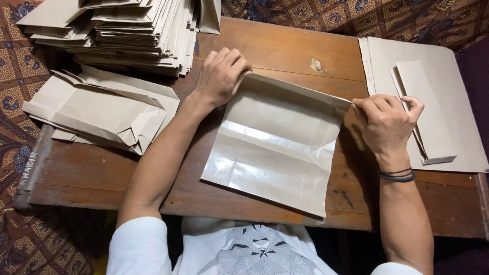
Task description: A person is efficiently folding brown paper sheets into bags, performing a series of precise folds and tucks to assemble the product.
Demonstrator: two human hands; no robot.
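Glossy paper sheet [277, 142] lay centred on the wooden table [285, 48], its near corner overhanging the front edge. Left hand [220, 76] pressed knuckles-curled on the folded top-left edge; right hand [385, 124] pinched the top-right corner.

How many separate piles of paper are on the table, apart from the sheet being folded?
3: tall stack top left, loose folded bags left, flat sheets right. More may lie outside the frame.

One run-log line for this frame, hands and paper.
left hand: pressing top-left corner of brown paper sheet | right hand: pinching its top-right corner | sheet: flat on wooden table
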